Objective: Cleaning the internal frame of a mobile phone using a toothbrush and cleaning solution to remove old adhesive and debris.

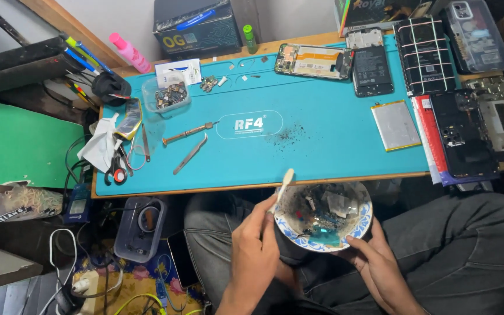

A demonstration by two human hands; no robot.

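Over the lap, one bowl (324, 216) of parts gripped by right hand (378, 265), left hand (254, 248) closed on one brush (282, 186)

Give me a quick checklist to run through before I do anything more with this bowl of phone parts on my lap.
1. Bowl supported: right hand under its rim, over the lap. Ok.
2. Brush grip: left hand holds it, tip at the bowl's edge. Ok.
3. Bowl level: tilted slightly toward the camera, parts inside. Cannot tell if stable.
4. Space on the blue mat in front: bare middle area. Ok.
5. Mat cleanliness: dark debris near centre. Not ok.
6. Tweezers within reach on the mat. Ok.
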